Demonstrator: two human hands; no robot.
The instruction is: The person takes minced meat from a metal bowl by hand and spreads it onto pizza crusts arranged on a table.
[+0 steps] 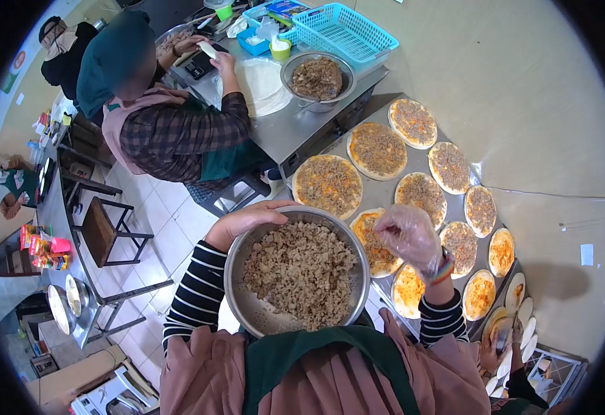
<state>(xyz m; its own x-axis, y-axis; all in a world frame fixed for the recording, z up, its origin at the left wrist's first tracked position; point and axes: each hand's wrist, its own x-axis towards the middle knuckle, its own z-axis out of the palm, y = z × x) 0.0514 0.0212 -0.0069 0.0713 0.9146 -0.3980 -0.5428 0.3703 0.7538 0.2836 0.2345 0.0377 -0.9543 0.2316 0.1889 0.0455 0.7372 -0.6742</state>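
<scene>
My left hand (250, 223) grips the rim of a metal bowl (234, 290) held close to my body. Crumbled ground meat (302, 273) fills much of the bowl. My right hand (411, 238), in a clear plastic glove, is held over a flatbread (370, 238) partly covered with meat and orange sauce. Its fingers are bunched together, and what is inside them is hidden. Beyond it lies a meat-topped flatbread (421, 196). Closer to me, a flatbread with orange sauce (408, 294) sits partly behind my right wrist.
Several topped flatbreads cover the metal table (378, 192). A co-worker (178, 131) handles dough at a steel counter with a bowl of meat (316, 79) and a blue basket (344, 34). Another person's hand (489, 356) works at lower right. A stool (105, 232) stands at left.
</scene>
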